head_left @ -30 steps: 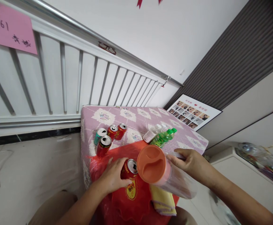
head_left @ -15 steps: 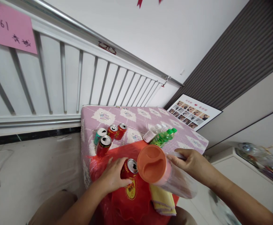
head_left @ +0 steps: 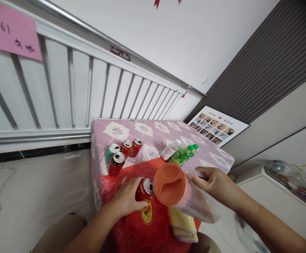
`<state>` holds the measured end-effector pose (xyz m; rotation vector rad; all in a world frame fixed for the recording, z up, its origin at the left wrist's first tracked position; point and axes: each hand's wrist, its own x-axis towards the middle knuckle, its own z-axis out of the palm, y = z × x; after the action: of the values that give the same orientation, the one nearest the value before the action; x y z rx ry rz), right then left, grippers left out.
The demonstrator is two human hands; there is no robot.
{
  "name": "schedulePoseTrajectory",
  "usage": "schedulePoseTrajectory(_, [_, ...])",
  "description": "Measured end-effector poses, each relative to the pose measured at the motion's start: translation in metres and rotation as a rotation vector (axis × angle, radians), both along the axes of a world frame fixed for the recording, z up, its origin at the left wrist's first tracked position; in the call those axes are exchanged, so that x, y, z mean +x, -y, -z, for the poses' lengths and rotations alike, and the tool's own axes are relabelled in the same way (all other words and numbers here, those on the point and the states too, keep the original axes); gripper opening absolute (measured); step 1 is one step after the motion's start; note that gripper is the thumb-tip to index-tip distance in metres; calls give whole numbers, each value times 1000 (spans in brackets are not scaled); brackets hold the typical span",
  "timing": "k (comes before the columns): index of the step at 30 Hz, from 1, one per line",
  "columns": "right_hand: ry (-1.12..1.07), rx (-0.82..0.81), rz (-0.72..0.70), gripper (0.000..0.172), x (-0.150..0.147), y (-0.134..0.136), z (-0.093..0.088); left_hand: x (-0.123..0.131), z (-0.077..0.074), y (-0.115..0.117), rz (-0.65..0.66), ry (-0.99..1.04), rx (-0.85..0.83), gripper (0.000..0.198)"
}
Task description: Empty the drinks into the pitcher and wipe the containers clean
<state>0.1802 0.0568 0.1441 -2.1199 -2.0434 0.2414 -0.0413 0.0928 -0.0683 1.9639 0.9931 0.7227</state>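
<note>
My left hand (head_left: 128,198) is closed around a red drink can (head_left: 142,192) with an opened top, standing on a red tray (head_left: 149,232). In my right hand (head_left: 213,181) is the handle of a clear plastic pitcher (head_left: 203,203) with an orange lid (head_left: 169,184). The pitcher is tilted, its lid end toward the can and touching or nearly touching the can's rim; I cannot tell which. No liquid stream shows between them. A folded yellow cloth (head_left: 183,226) lies below the pitcher, partly covered by it.
Three more red cans (head_left: 117,163) and a teal can (head_left: 112,153) stand at the table's left side. Several bottles (head_left: 181,155), some green, are grouped farther back on the patterned tablecloth (head_left: 144,128). A white radiator (head_left: 100,84) runs along the wall; a white cabinet (head_left: 255,191) stands at right.
</note>
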Motion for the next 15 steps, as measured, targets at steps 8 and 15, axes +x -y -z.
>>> schedulePoseTrajectory(8, [-36, 18, 12, 52, 1, -1, 2, 0, -1, 1, -3, -8, 10, 76])
schedulePoseTrajectory(15, [-62, 12, -2, 49, 3, -1, 4, 0, -1, -1, 10, -10, 2, 77])
